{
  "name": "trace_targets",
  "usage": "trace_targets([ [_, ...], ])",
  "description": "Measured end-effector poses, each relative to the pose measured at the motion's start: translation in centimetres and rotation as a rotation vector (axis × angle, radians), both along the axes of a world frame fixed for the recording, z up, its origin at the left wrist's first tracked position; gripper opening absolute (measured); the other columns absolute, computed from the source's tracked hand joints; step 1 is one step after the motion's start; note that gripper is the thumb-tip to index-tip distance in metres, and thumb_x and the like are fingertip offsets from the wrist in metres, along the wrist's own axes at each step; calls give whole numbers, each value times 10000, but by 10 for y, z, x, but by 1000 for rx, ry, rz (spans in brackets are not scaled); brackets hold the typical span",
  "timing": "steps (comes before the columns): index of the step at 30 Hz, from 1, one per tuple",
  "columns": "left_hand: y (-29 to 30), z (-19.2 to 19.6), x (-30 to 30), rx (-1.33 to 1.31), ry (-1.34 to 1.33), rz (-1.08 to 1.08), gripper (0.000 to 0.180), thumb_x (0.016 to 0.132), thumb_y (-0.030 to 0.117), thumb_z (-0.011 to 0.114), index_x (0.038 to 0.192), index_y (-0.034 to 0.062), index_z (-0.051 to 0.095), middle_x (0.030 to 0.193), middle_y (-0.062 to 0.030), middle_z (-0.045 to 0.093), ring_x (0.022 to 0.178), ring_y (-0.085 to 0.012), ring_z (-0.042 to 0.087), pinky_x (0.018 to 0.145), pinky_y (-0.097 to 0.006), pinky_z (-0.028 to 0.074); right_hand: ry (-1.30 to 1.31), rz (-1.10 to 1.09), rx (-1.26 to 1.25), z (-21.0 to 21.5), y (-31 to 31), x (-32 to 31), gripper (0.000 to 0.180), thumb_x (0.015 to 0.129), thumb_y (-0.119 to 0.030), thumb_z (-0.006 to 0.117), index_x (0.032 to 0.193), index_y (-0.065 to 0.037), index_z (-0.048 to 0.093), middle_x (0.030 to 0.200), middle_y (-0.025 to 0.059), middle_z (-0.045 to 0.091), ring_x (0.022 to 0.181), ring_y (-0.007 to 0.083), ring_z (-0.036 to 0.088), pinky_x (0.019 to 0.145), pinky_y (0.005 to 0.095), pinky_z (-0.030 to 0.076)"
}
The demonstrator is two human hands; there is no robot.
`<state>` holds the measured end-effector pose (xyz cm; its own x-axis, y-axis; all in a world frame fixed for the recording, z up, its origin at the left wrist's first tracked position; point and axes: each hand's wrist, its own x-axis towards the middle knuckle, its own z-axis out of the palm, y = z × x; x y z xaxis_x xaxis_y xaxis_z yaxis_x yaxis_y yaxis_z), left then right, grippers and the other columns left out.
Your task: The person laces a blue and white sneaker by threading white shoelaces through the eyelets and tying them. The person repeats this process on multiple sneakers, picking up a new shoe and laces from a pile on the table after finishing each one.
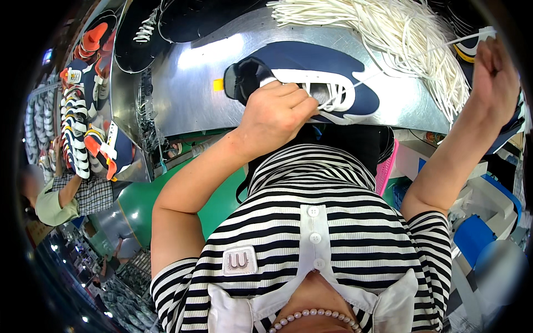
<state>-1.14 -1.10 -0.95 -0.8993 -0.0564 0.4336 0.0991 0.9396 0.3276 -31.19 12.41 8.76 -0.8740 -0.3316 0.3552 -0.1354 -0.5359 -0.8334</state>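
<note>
The desk was a shiny bare-metal sheet. A navy-and-white sneaker lay near its front edge, a heap of white laces lay toward the far right corner, and dark shoes sat at the far left.

There is one view only, from a wide fisheye camera worn on the person's head, facing steeply down along the body. It sits so near that the striped shirt and collar fill the lower middle. Both forearms come up from the lower edge toward the metal desk at the top, where the left hand and right hand are in view. Straight edges bend near the dark round rim, and a neighbouring workplace curves along the left side.
</note>
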Motion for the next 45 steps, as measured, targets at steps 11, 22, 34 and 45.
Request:
trace_targets([
  [11, -8, 20, 1, 664, -430, 452, 566, 946, 331, 625, 1349, 8, 393, 818, -171, 670, 812, -348, 665, 719, -425, 507, -106, 723, 677, -98, -26, 131, 119, 853, -71, 720, 951, -8, 698, 851, 1, 671, 795, 71, 598, 738, 228, 484],
  [22, 2, -12, -13, 340, -143, 705, 475, 737, 385, 823, 1074, 94, 659, 948, -102, 712, 811, -306, 643, 756, -389, 503, -31, 580, 702, -108, -33, 143, 214, 895, -154, 691, 1037, 6, 699, 859, 73, 709, 769, 74, 623, 694, 223, 489],
  [34, 6, -9, -11, 376, -101, 647, 425, 738, 233, 820, 1096, 71, 657, 860, -77, 705, 752, -234, 606, 730, -353, 483, 482, 522, 950, -98, -5, 142, 123, 931, -133, 614, 991, -36, 567, 751, 93, 697, 666, 245, 685, 592, 325, 506],
  [45, 8, -8, -6, 609, -83, 521, 321, 861, 18, 657, 1173, 0, 581, 899, -85, 710, 771, -105, 667, 701, -250, 521, 992, 336, 1126, -101, -33, 157, 143, 856, -110, 623, 910, -30, 517, 720, 130, 657, 676, 329, 666, 584, 411, 515],
])
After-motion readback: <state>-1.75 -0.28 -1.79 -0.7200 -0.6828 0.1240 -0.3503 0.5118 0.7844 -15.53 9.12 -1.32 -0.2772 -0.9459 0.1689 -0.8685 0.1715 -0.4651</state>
